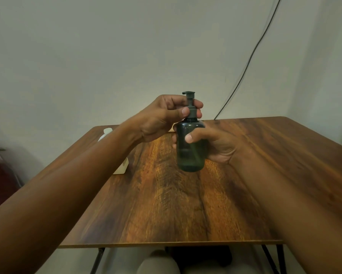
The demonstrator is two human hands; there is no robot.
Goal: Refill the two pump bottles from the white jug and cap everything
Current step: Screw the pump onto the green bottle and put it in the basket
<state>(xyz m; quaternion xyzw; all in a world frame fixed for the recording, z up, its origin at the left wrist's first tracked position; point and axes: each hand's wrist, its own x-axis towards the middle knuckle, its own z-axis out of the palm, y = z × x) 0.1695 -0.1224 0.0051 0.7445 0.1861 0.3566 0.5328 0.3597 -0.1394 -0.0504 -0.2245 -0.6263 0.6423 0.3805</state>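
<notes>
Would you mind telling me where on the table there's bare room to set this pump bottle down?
The wooden table shows bare wood in front of the pump bottle, toward the near edge between the forearms, and on the right side out to the far corner. It is crowded at left, where the white jug stands mostly hidden behind the left forearm.

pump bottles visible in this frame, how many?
1. The dark green translucent plastic pump bottle is held above the wooden table, right hand on its body, left hand at the pump collar. A second may be hidden behind the arms.
</notes>
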